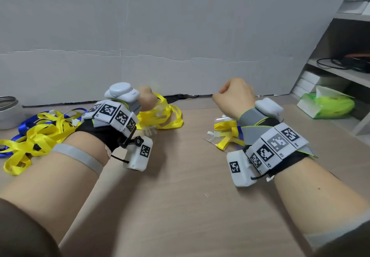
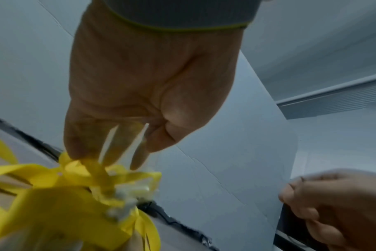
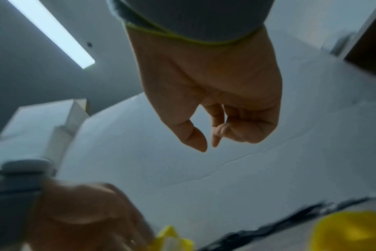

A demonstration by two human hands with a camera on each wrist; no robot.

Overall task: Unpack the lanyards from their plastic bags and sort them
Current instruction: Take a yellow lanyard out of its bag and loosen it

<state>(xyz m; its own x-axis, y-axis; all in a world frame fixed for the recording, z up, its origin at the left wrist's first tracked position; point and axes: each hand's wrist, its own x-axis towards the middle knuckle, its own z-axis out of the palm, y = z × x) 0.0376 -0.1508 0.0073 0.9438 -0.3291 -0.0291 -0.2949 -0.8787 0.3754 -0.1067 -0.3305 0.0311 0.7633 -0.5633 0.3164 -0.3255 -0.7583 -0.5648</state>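
Note:
My left hand [image 1: 147, 98] is raised just above the table and grips a clear plastic bag of yellow lanyards [image 1: 160, 114]. In the left wrist view its fingers [image 2: 79, 144] pinch the bag's top [image 2: 127, 146], and the yellow lanyards [image 2: 75, 195] with white clips hang below. My right hand [image 1: 234, 94] hovers to the right with its fingers curled and nothing in it; its thumb and forefinger [image 3: 195, 135] nearly meet. A loose pile of yellow and blue lanyards [image 1: 40, 132] lies at the left. Another bagged yellow lanyard [image 1: 226, 134] lies under my right wrist.
A grey cardboard wall [image 1: 180, 36] closes off the back of the wooden table [image 1: 180, 176]. A metal-rimmed container [image 1: 8, 108] stands at the far left. A green tissue pack [image 1: 328, 104] and shelves with white boxes and cables [image 1: 340, 64] are at the right.

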